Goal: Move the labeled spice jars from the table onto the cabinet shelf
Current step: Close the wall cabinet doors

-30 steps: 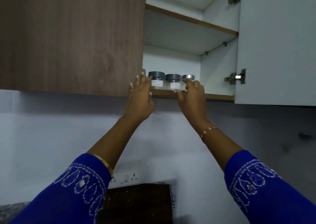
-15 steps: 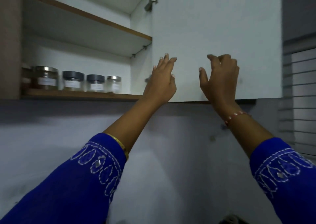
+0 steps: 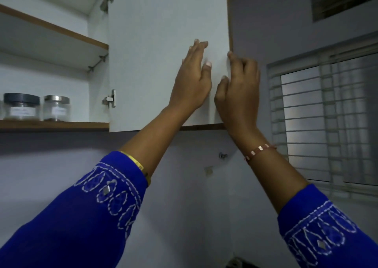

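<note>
We note, at far left, two labeled spice jars on the cabinet shelf [image 3: 61,124]: a dark-lidded jar [image 3: 21,107] and a steel-lidded jar [image 3: 56,108], just beside each other. We judge them light, rigid, smooth and breakable, best gripped round the body below the lid. On the open cabinet door [image 3: 159,53], the left hand [image 3: 191,83] lies flat, holding nothing; the right hand [image 3: 238,85] curls over the door's outer edge. Half a second ago both hands hovered apart, fingers spread.

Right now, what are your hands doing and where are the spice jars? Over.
Left hand flat on open cabinet door. Right hand grips door's edge. Two spice jars visible on shelf. Nothing blocking.
</note>
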`<state>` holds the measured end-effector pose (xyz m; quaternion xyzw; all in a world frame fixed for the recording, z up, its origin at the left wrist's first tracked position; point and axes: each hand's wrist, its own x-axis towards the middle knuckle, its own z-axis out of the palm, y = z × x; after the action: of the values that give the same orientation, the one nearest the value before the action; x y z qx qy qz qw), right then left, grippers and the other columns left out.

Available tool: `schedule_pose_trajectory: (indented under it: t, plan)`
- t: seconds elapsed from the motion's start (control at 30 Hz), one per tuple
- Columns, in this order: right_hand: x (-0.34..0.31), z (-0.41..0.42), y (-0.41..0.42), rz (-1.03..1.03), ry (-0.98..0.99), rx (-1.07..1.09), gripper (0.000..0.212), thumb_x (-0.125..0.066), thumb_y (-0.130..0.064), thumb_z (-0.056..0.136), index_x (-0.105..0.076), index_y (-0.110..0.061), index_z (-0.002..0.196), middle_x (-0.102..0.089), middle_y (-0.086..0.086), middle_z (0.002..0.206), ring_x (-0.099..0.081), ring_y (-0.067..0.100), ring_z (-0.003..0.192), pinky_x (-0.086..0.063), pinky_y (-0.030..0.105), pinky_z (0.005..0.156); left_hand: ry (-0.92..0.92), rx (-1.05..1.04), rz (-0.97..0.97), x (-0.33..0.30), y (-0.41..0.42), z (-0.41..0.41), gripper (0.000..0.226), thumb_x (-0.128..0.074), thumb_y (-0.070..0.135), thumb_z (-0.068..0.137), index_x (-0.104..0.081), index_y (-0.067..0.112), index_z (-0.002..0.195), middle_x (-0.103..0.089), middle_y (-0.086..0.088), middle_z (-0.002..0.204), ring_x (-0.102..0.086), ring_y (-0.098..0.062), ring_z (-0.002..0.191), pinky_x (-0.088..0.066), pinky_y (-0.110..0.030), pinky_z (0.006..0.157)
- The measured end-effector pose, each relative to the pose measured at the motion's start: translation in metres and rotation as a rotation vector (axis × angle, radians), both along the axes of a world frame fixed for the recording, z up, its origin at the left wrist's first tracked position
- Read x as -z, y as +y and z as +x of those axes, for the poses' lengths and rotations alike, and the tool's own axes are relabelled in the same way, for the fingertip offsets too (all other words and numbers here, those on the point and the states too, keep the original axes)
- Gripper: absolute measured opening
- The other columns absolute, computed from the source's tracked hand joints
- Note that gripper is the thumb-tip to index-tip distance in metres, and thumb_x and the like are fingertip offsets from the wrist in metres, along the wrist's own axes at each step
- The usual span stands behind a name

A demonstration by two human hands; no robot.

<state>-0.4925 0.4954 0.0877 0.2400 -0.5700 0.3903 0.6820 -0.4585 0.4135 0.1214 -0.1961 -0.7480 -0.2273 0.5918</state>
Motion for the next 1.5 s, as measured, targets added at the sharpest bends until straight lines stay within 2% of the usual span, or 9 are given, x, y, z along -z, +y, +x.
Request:
schedule_pose_trajectory:
  t: [0.1, 0.17, 0.33, 0.57, 0.8, 1.07, 1.2, 1.33, 1.5]
  plan:
    - [0.009, -0.009, 0.008, 0.01, -0.15, -0.447, 0.044, -0.047, -0.019, 0.095, -0.042, -0.007, 0.137, -0.051, 0.008, 0.129, -0.051, 0.013, 0.114, -0.039, -0.004, 0.075, 0.009, 0.006, 0.033, -0.007, 0.014, -0.007, 0.047, -0.038, 0.019, 0.098, -0.029, 0.011, 0.143, -0.023, -0.006, 0.155, -0.019, -0.019, 0.145, -0.019, -0.031, 0.119]
    - [0.014, -0.009, 0.008, -0.023, -0.257, -0.757, 0.039, -0.045, -0.019, 0.097, -0.046, -0.008, 0.134, -0.057, 0.003, 0.123, -0.054, 0.01, 0.112, -0.043, 0.0, 0.079, 0.018, 0.009, 0.038, -0.009, 0.024, -0.01, 0.048, -0.039, 0.021, 0.098, -0.028, 0.011, 0.144, -0.022, -0.006, 0.156, -0.018, -0.018, 0.145, -0.018, -0.028, 0.117]
    - [0.022, -0.007, 0.004, -0.066, -0.305, -0.996, 0.028, -0.041, -0.018, 0.098, -0.055, -0.009, 0.12, -0.059, -0.015, 0.092, -0.057, -0.003, 0.089, -0.047, 0.003, 0.073, 0.031, -0.017, 0.049, -0.012, 0.036, -0.01, 0.059, -0.048, 0.029, 0.094, -0.024, 0.012, 0.145, -0.016, -0.006, 0.157, -0.012, -0.02, 0.147, -0.016, -0.029, 0.117]
    - [0.035, 0.009, -0.011, -0.116, -0.242, -1.084, 0.016, -0.045, -0.013, 0.096, -0.055, -0.019, 0.107, -0.06, -0.017, 0.086, -0.059, -0.014, 0.08, -0.049, 0.006, 0.072, 0.045, -0.107, 0.04, -0.016, 0.033, 0.003, 0.079, -0.062, 0.032, 0.086, -0.016, 0.013, 0.147, -0.012, -0.006, 0.158, -0.01, -0.021, 0.147, -0.016, -0.035, 0.119]
    - [0.043, 0.039, -0.035, -0.157, -0.12, -1.115, 0.03, -0.051, -0.007, 0.093, -0.053, -0.004, 0.122, -0.06, -0.016, 0.091, -0.06, -0.012, 0.083, -0.05, 0.008, 0.074, 0.071, -0.05, 0.073, -0.018, 0.022, 0.041, 0.075, -0.06, 0.014, 0.086, -0.015, 0.008, 0.147, -0.013, -0.008, 0.158, -0.01, -0.023, 0.147, -0.018, -0.032, 0.118]
    - [0.046, 0.095, -0.076, -0.203, -0.042, -1.078, 0.046, -0.052, -0.011, 0.088, -0.047, 0.0, 0.132, -0.053, -0.027, 0.1, -0.055, -0.023, 0.092, -0.046, 0.003, 0.079, 0.133, 0.05, 0.047, -0.013, -0.009, 0.097, 0.076, -0.056, 0.001, 0.081, -0.015, -0.001, 0.145, -0.018, -0.014, 0.155, -0.017, -0.023, 0.145, -0.024, -0.004, 0.102]
    - [0.048, 0.131, -0.1, -0.198, -0.05, -1.071, 0.044, -0.053, -0.004, 0.09, -0.045, 0.001, 0.133, -0.05, -0.03, 0.096, -0.054, -0.026, 0.086, -0.044, -0.001, 0.072, 0.156, 0.108, 0.06, -0.013, -0.031, 0.131, 0.076, -0.055, -0.001, 0.079, -0.017, -0.002, 0.145, -0.035, -0.006, 0.146, -0.048, 0.013, 0.115, -0.041, -0.002, 0.089]
    - [0.048, 0.171, -0.127, -0.189, -0.072, -1.04, 0.046, -0.052, -0.009, 0.091, -0.044, -0.005, 0.136, -0.058, -0.015, 0.108, -0.059, -0.009, 0.098, -0.05, 0.007, 0.082, 0.17, 0.114, 0.106, -0.014, -0.059, 0.163, 0.079, -0.053, 0.002, 0.075, -0.018, -0.002, 0.145, -0.034, -0.013, 0.149, -0.045, -0.003, 0.123, -0.046, -0.005, 0.085]
    - [0.05, 0.213, -0.169, -0.108, -0.1, -0.983, 0.052, -0.051, -0.011, 0.091, -0.038, -0.008, 0.141, -0.054, 0.008, 0.136, -0.052, 0.02, 0.126, -0.049, 0.037, 0.1, 0.162, 0.085, 0.171, -0.013, -0.1, 0.207, 0.074, -0.054, -0.003, 0.076, -0.024, 0.0, 0.143, -0.054, 0.004, 0.123, -0.055, 0.01, 0.089, -0.048, -0.007, 0.077]
